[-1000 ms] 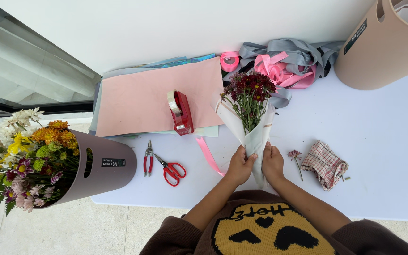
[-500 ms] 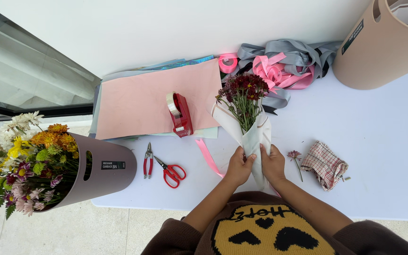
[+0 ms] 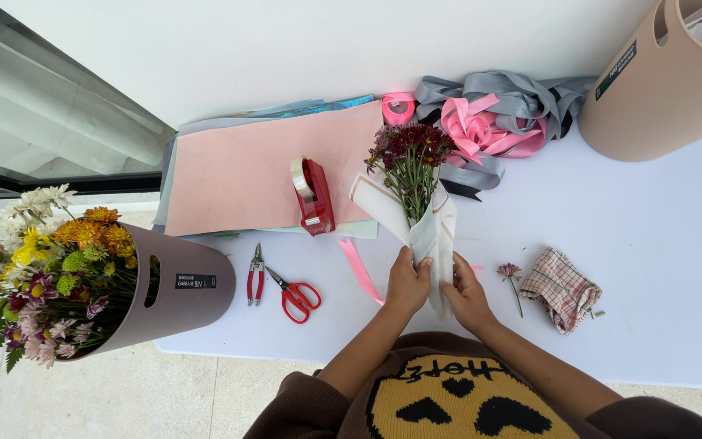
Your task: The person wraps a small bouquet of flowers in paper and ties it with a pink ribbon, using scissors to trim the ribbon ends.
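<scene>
1. White wall backs a pale bench [image 3: 652,325] that stands over a tiled floor, with a window at the left.
2. Both hands grasp the bouquet [image 3: 413,195] near the bench's front edge: the left hand [image 3: 407,282] closes on the lower end of its white wrapping paper, and the right hand [image 3: 465,291] presses the paper's fold from the other side.
3. Dark red blooms point toward the back edge, stems wrapped in the paper cone.
4. Just left of the bouquet, a red tape dispenser [image 3: 312,195] sits on pink paper sheets [image 3: 237,175].
5. Red scissors [image 3: 296,293] and small red-handled pliers [image 3: 255,276] lie near the front edge, left of the hands.
6. A mauve bin [image 3: 180,286] full of mixed flowers lies tipped at the front left corner.
7. Right of the hands rest a single cut flower [image 3: 510,275] and a checked cloth [image 3: 561,288].
8. Grey and pink ribbons [image 3: 497,122] pile along the back edge, beside a tan bin [image 3: 660,89] at the back right corner.
</scene>
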